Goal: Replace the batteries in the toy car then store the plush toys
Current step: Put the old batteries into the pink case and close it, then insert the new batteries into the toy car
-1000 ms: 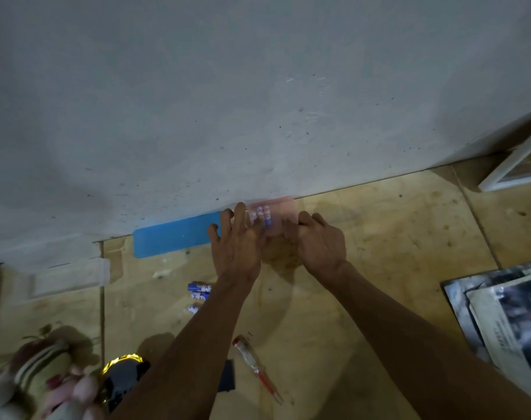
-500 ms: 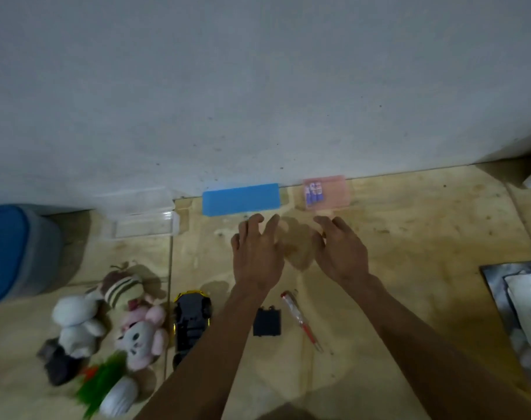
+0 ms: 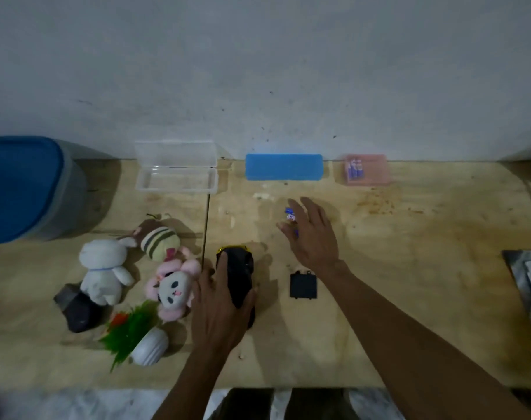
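on pale grainy plywood, left hand (image 3: 220, 304) wrapped around glossy black toy car (image 3: 236, 275), right hand (image 3: 314, 237) splayed wide, empty

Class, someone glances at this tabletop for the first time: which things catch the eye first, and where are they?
The left hand grips a black toy car at centre. The right hand hovers open over loose batteries. Plush toys cluster at left, and a blue case lies by the wall.

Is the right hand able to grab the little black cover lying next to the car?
Probably yes. The battery cover lies bare on the table, just beside the right hand's wrist, with nothing on top. The hand looks open above some loose batteries.
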The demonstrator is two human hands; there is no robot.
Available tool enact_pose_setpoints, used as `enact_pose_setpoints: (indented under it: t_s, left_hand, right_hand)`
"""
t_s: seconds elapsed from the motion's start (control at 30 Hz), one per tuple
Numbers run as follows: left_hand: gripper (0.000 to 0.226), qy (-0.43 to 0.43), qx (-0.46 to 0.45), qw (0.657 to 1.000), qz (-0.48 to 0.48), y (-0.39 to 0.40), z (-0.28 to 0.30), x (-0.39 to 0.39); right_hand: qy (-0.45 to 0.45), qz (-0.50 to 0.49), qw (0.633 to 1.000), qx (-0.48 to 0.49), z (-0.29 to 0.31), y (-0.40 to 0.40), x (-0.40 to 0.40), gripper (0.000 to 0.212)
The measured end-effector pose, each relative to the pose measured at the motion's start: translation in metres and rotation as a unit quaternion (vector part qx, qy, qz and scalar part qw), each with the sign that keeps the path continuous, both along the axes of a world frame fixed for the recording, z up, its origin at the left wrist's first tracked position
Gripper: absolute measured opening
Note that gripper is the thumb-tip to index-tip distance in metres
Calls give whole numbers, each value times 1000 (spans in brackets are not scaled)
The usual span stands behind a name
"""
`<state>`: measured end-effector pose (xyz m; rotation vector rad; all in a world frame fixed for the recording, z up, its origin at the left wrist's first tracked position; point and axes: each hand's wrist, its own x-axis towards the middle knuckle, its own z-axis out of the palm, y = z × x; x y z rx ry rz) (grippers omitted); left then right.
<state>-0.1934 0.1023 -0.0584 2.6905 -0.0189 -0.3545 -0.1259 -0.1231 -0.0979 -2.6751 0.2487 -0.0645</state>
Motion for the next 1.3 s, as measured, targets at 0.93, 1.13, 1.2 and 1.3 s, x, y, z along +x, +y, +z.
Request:
enact_pose_setpoints:
  t_s: [0.93, 1.13, 1.2, 1.3]
  left_hand:
    - [101, 58, -252, 964, 55, -10, -8, 7]
    - [103, 105, -292, 949, 63, 1, 22, 11]
    - [101, 110, -307, 944, 59, 6, 38, 10]
    - [99, 124, -325, 936, 52, 14, 64, 5]
  right_hand:
    - [15, -264, 908, 326, 19, 13, 28, 61]
    - [170, -376, 630, 657, 90, 32, -6, 20]
    - [158, -370, 604, 688, 112, 41, -21, 14]
    - [129, -368, 604, 695, 144, 58, -42, 10]
